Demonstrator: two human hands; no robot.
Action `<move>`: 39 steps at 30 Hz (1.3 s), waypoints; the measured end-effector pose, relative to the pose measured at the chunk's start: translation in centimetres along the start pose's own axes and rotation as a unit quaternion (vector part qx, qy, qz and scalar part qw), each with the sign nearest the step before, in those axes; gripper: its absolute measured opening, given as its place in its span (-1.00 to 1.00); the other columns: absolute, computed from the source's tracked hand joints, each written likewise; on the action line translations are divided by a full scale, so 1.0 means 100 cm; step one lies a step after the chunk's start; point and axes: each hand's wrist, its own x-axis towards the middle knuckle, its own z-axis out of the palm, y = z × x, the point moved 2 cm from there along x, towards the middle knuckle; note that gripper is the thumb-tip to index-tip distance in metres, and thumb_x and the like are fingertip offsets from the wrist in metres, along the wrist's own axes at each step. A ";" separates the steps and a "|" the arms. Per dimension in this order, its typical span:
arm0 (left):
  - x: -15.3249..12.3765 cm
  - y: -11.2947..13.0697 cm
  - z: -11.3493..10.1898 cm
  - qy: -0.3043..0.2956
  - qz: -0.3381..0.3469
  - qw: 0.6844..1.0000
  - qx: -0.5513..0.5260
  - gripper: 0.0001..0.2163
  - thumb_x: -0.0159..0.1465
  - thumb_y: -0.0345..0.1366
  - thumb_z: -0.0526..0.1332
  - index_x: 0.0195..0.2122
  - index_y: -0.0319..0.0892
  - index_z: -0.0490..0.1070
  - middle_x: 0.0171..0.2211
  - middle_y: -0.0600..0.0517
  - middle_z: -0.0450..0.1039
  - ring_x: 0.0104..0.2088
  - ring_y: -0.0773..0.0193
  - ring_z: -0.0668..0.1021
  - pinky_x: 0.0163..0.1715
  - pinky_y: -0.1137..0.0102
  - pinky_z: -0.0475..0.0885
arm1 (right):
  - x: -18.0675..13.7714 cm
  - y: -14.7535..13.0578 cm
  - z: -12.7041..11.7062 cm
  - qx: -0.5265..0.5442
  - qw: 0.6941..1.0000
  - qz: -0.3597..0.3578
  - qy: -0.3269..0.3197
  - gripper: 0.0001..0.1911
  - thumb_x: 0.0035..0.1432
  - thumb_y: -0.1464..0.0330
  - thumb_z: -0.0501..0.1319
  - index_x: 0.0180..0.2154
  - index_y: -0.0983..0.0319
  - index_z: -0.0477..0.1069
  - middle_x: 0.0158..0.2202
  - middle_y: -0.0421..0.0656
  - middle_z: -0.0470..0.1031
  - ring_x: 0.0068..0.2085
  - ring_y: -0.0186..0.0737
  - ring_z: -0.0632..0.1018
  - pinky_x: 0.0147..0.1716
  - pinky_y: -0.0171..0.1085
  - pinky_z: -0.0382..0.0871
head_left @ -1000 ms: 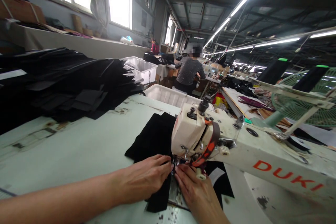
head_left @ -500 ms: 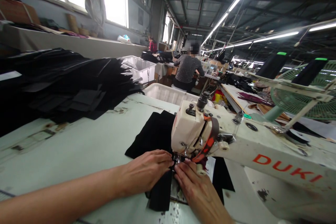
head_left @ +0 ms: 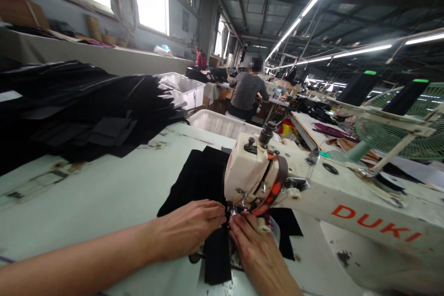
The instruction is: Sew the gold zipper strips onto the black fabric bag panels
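A: Largest first. What carries it all?

B: A pale green painted bench (head_left: pixel 104 194), scuffed. Along its right side lies a long white sewing machine with orange "DUKI" lettering (head_left: pixel 347 203), head end toward the person. Far left is a heaped pile of black cut fabric pieces (head_left: pixel 86 111), well apart from the hands.

A: The work itself?

B: A flat black fabric panel (head_left: pixel 197 180) is spread on the bench, under and left of the machine head. On it lies a narrow black fabric strip (head_left: pixel 217 259). Its long axis runs from the bench's near edge straight away toward the machine head, passing between the two hands.

A: The hands?

B: The left hand (head_left: pixel 189 226) is palm down on the panel, touching the strip's left edge. The right hand (head_left: pixel 258 254) is palm down on the strip's right side.

A: Any grip?

B: None. The left fingers (head_left: pixel 215 210) are stretched flat, tips pointing right at the foot of the machine head. The right fingers (head_left: pixel 239 226) are flat too, pointing away and leftward. Nothing is pinched or closed on; they press the cloth to the bench.

A: Which hand is nearer the needle?

B: It looks even. Both sets of fingertips sit just beside it, one on each side and almost meeting. The needle is hidden behind the machine head, so I cannot tell whether it is down. From the fingertips, the strip trails back toward the person.
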 end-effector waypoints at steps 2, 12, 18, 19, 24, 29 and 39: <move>-0.001 -0.002 0.001 -0.004 0.001 1.000 -0.002 -0.75 0.34 -0.51 0.08 0.00 -0.28 0.42 -0.06 -0.16 0.53 0.03 0.14 0.52 0.14 0.32 0.35 | 0.001 0.001 -0.001 0.003 1.000 -0.002 0.010 -0.76 0.30 0.47 0.10 -0.12 0.22 0.52 -0.18 -0.14 0.63 -0.14 -0.18 0.61 -0.06 -0.24 0.50; 0.002 -0.008 -0.005 0.021 0.012 1.000 -0.011 -0.78 0.36 -0.51 0.08 -0.06 -0.27 0.45 -0.10 -0.16 0.54 -0.02 0.14 0.55 0.11 0.34 0.37 | -0.001 0.006 -0.005 0.020 0.998 -0.018 -0.049 -0.71 0.21 0.51 0.20 -0.04 0.22 0.50 -0.06 -0.15 0.59 -0.02 -0.16 0.58 -0.02 -0.28 0.52; 0.002 -0.008 -0.004 0.015 0.014 1.000 -0.010 -0.73 0.35 -0.52 0.05 0.02 -0.30 0.42 -0.06 -0.19 0.53 0.03 0.10 0.53 0.12 0.28 0.38 | -0.005 0.010 -0.001 0.017 0.997 -0.016 -0.080 -0.66 0.23 0.50 0.18 0.03 0.20 0.46 0.01 -0.16 0.55 0.02 -0.14 0.56 -0.02 -0.24 0.52; 0.003 -0.008 -0.004 0.009 0.015 1.000 -0.007 -0.73 0.36 -0.51 0.04 0.03 -0.32 0.42 -0.05 -0.21 0.53 0.04 0.08 0.52 0.12 0.27 0.39 | -0.005 0.011 0.000 0.016 0.996 -0.015 -0.082 -0.65 0.24 0.50 0.18 0.05 0.19 0.45 0.03 -0.16 0.54 0.03 -0.14 0.55 0.00 -0.23 0.51; 0.004 -0.008 -0.005 0.005 0.021 1.000 0.012 -0.72 0.39 -0.50 0.00 0.01 -0.39 0.43 -0.04 -0.24 0.52 0.04 0.07 0.52 0.12 0.27 0.40 | -0.005 0.014 0.001 0.036 0.999 0.002 -0.036 -0.72 0.29 0.45 0.14 -0.01 0.16 0.49 0.00 -0.20 0.57 -0.01 -0.21 0.58 0.00 -0.27 0.51; 0.004 -0.011 0.001 0.010 0.019 1.000 0.019 -0.72 0.38 -0.51 0.02 0.01 -0.37 0.44 -0.02 -0.21 0.52 0.07 0.11 0.51 0.18 0.29 0.35 | -0.001 0.012 -0.006 0.023 0.998 0.002 -0.064 -0.72 0.32 0.45 0.09 0.00 0.15 0.47 -0.02 -0.21 0.58 -0.02 -0.25 0.58 0.02 -0.26 0.48; 0.002 -0.021 -0.015 0.063 -0.111 0.987 -0.100 -0.70 0.45 -0.36 -0.02 -0.07 -0.26 0.51 -0.09 -0.09 0.55 -0.04 0.24 0.56 0.04 0.40 0.44 | 0.008 0.011 -0.020 0.044 0.995 0.026 -0.083 -0.77 0.30 0.45 0.11 -0.09 0.16 0.49 -0.13 -0.19 0.59 -0.09 -0.19 0.59 0.03 -0.12 0.44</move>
